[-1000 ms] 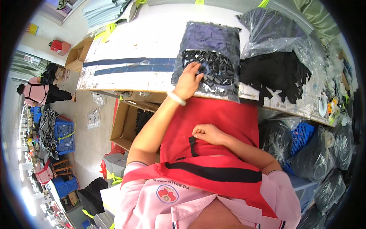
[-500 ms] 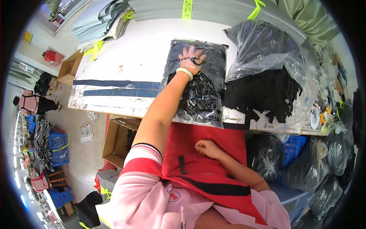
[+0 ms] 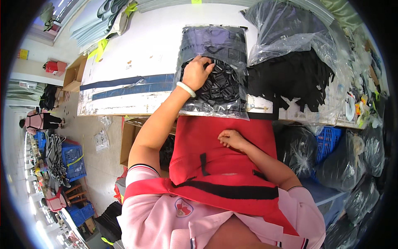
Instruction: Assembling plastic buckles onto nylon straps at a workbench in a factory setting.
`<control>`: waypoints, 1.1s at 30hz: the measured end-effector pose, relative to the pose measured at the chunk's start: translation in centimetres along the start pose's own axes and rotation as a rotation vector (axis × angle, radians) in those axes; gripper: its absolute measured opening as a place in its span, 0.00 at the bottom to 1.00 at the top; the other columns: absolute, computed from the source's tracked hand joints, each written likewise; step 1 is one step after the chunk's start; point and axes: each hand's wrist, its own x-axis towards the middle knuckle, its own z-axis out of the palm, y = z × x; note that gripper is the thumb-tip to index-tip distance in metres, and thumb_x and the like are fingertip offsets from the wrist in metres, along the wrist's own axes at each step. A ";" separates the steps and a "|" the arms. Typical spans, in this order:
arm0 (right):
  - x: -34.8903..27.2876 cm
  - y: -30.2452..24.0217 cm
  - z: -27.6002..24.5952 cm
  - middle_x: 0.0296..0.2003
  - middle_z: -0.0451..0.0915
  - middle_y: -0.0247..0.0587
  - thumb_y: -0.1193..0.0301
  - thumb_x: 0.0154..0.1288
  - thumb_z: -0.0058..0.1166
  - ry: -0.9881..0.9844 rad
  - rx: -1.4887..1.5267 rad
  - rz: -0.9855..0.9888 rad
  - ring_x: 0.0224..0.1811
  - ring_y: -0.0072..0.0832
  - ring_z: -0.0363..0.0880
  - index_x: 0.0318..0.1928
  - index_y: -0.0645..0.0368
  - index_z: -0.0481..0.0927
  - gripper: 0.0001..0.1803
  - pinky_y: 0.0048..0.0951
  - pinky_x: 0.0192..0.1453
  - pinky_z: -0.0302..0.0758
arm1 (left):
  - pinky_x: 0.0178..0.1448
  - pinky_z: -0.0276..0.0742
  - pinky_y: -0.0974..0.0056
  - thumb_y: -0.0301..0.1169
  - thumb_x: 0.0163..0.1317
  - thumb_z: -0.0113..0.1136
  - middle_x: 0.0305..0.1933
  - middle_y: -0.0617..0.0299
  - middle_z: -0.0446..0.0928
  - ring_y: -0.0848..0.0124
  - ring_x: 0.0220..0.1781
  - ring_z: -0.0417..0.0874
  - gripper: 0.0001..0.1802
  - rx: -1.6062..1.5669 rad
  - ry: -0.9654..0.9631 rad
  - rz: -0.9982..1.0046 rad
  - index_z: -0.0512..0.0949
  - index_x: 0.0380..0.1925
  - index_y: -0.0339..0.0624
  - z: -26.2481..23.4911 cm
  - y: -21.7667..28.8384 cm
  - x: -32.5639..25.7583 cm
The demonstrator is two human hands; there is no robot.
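Note:
A clear plastic bag (image 3: 213, 38) lies flat on the table, filled in its lower half with black plastic buckles (image 3: 219, 85). Over it my left hand (image 3: 197, 74), with a pale bangle on the wrist, rests with fingers curled in at the upper edge of the buckles. What those fingers grip, if anything, is hidden. My right hand (image 3: 233, 140) hangs in front of the red apron (image 3: 219, 159), fingers loosely curled and nothing visible in them. Right of the bag, black fabric strips (image 3: 290, 79) spill from a larger clear bag (image 3: 286, 29).
Two dark bands (image 3: 132, 87) lie across the white table (image 3: 145, 45) on the left. Folded grey sheets (image 3: 93, 25) sit at the back left. Beneath the table are a cardboard box (image 3: 129, 141) and filled plastic bags (image 3: 296, 149). Another person (image 3: 37, 120) stands far left.
My left hand has drawn back toward me from the bag's upper part, and its spread fingers have curled in. My right hand stays by the apron. The whole view has tilted lower.

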 end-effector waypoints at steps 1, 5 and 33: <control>0.1 0.0 0.0 0.32 0.79 0.32 0.71 0.68 0.51 0.005 0.011 0.004 0.30 0.17 0.76 0.42 0.59 0.79 0.07 0.18 0.32 0.73 | 0.43 0.76 0.53 0.36 0.58 0.63 0.37 0.47 0.79 0.48 0.37 0.80 0.11 -0.055 0.020 -0.034 0.82 0.33 0.39 -0.4 0.0 -0.3; 0.1 0.3 -0.1 0.31 0.79 0.33 0.70 0.68 0.51 0.015 0.033 -0.009 0.29 0.18 0.76 0.42 0.59 0.79 0.07 0.19 0.30 0.73 | 0.37 0.75 0.59 0.34 0.58 0.65 0.29 0.57 0.80 0.60 0.29 0.80 0.10 -0.384 0.131 -0.274 0.82 0.31 0.37 -1.1 -0.3 -0.6; -5.2 -9.0 3.7 0.31 0.80 0.35 0.77 0.67 0.51 0.252 -0.145 -0.516 0.32 0.17 0.77 0.43 0.64 0.78 0.06 0.22 0.36 0.77 | 0.31 0.86 0.59 0.38 0.69 0.54 0.33 0.53 0.77 0.56 0.33 0.81 0.14 -2.245 0.093 -0.924 0.75 0.42 0.37 -2.5 3.2 -4.1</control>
